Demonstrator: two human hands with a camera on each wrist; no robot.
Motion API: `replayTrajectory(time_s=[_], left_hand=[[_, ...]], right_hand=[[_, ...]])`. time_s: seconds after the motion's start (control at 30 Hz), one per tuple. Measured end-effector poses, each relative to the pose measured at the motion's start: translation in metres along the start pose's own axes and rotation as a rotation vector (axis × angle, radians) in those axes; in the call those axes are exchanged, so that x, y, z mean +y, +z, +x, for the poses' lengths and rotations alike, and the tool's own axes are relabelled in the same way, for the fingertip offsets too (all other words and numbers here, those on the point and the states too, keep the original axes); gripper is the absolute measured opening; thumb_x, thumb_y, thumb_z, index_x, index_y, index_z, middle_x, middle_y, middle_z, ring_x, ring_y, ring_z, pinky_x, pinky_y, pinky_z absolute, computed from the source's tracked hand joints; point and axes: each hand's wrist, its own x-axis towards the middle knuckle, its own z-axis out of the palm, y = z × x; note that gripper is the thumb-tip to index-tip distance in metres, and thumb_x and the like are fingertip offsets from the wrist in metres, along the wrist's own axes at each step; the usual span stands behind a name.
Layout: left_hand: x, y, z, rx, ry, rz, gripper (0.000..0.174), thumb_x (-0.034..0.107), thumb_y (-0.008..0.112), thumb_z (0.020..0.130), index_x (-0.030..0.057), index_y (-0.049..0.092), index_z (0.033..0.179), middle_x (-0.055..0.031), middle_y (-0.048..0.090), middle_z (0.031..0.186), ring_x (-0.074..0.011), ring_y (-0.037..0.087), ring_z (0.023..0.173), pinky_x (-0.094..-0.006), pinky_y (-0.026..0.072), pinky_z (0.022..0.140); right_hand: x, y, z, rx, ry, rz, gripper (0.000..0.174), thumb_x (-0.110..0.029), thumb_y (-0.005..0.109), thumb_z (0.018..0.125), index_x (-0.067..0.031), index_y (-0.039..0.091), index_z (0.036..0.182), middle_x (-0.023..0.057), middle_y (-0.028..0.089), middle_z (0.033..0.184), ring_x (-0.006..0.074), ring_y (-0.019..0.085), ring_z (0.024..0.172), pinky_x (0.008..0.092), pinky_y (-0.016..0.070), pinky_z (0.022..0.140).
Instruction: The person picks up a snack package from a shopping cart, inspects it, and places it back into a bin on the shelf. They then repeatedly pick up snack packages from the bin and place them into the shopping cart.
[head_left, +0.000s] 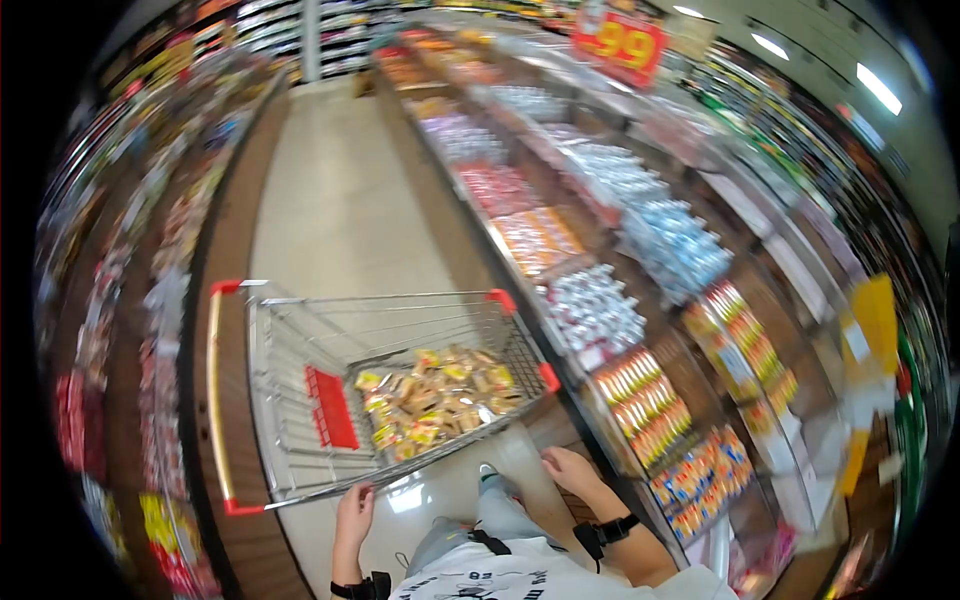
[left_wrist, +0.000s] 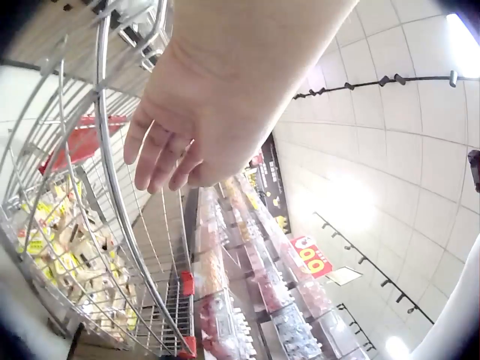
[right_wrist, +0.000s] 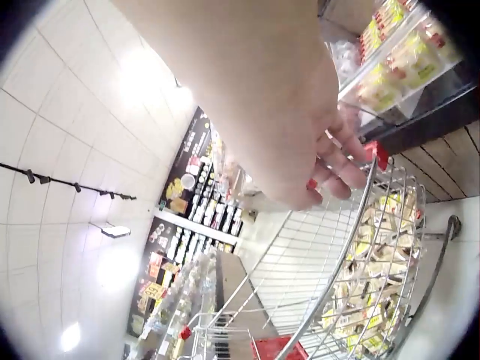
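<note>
A metal shopping cart (head_left: 300,490) with red corner caps stands crosswise in front of the person. A heap of small yellow-and-tan snack packs (head_left: 435,400) fills one end of it. The left hand (head_left: 357,510) hangs beside the cart's near rim, fingers loosely bent with nothing in them; the left wrist view shows this hand (left_wrist: 176,142) over the wire side. Nearer the shelf, the right hand (head_left: 572,470) is held out past the cart's red-capped corner, empty. Its fingers (right_wrist: 341,169) droop slightly bent in the right wrist view.
Sloping bins of packaged goods (head_left: 595,310) run along the right, under a red price sign (head_left: 620,45). Another stocked shelf (head_left: 165,300) lines the left. Between them a pale floor aisle (head_left: 340,190) leads to far shelves. The cart's handle (head_left: 213,390) is close to the left shelf.
</note>
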Motion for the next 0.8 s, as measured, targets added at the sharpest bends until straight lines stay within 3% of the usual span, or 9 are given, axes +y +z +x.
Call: replayTrajectory(time_s=[0.33,0.43,0.57,0.63,0.7,0.8], left_hand=[[-0.031,-0.005,0.004,0.159,-0.297,0.066,0.016,0.008,0.048,0.074,0.0019,0.051,0.090,-0.0113,0.056,0.078,-0.0198,0.054,0.066,-0.0275,0.0438,0.055],[-0.008,-0.006,0.024,0.137,-0.421,0.034,0.017,0.006,0.049,0.074,0.0020,0.051,0.090,-0.0124,0.054,0.084,-0.0201,0.054,0.069,-0.0274,0.0445,0.055],[0.001,-0.002,0.063,0.130,-0.456,0.052,0.019,0.005,0.049,0.073,0.0033,0.051,0.091,-0.0133,0.048,0.097,-0.0208,0.052,0.077,-0.0271,0.0457,0.057],[0.003,0.002,0.078,0.136,-0.485,0.087,0.019,0.002,0.048,0.073,0.0033,0.050,0.092,-0.0126,0.047,0.099,-0.0194,0.052,0.077,-0.0261,0.0449,0.058],[0.004,0.005,0.089,0.127,-0.559,0.080,0.019,0.001,0.049,0.073,0.0033,0.049,0.092,-0.0124,0.045,0.100,-0.0191,0.052,0.077,-0.0254,0.0448,0.059],[-0.005,0.013,0.092,0.105,-0.585,0.129,0.020,0.001,0.048,0.073,0.0034,0.049,0.093,-0.0123,0.045,0.100,-0.0190,0.052,0.077,-0.0250,0.0448,0.059]], right_hand=[[0.004,0.099,0.173,-0.329,-0.128,0.168,0.018,-0.018,0.052,0.074,-0.0037,0.052,0.085,0.0129,0.055,0.069,0.0246,0.054,0.062,0.0313,0.0425,0.055],[0.035,0.166,0.245,-0.532,-0.091,0.102,0.018,-0.020,0.052,0.073,-0.0036,0.052,0.081,0.0129,0.055,0.069,0.0255,0.053,0.062,0.0333,0.0416,0.056],[0.070,0.247,0.325,-0.545,-0.212,-0.204,0.021,-0.021,0.049,0.073,0.0006,0.050,0.073,0.0145,0.054,0.070,0.0273,0.050,0.063,0.0364,0.0395,0.057],[0.075,0.283,0.359,-0.566,0.121,-0.078,0.019,-0.018,0.047,0.073,0.0005,0.050,0.072,0.0158,0.053,0.070,0.0279,0.050,0.063,0.0364,0.0391,0.056],[0.074,0.307,0.378,-0.662,0.182,-0.094,0.016,-0.015,0.044,0.074,0.0003,0.049,0.077,0.0169,0.053,0.075,0.0282,0.050,0.065,0.0363,0.0400,0.057],[0.038,0.291,0.392,-0.889,-0.151,-0.304,0.019,-0.008,0.040,0.076,-0.0004,0.046,0.092,0.0184,0.052,0.091,0.0284,0.053,0.072,0.0360,0.0433,0.061]])
